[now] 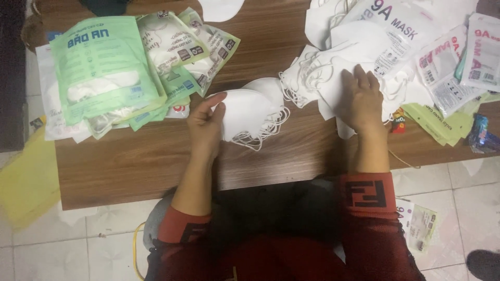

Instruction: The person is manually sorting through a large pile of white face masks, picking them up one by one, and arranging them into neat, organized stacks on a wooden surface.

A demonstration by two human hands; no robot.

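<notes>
Left fingers: the left hand point(204, 125) pinches a small stack of white face masks point(249, 112), thumb on top, fingers curled under the near edge; the hand is closed on the stack.
Held stack: it sits just above the wooden table point(156, 156), in front of the person's body, with the ear loops hanging toward the table edge.
Right fingers: the right hand point(362, 99) lies palm down with fingers spread flat on the loose pile of white masks point(323, 67); it presses or feels the pile, and I cannot tell whether any mask is gripped.
Loose pile: it lies at the right of the table, jumbled, loops tangled, just beside the held stack.
Filled packets: a heap of green packets point(114, 73) with masks inside lies at the left of the table, well apart from the right hand.
Empty packets: white printed bags point(442, 67) and flat green ones point(442, 122) lie at the far right, next to the loose pile.
Done, as I judge: several packets look filled and set aside at the left.
Left, as I judge: many loose masks and unfilled bags remain, so the work seems partway; the held stack is not yet in any bag.
</notes>
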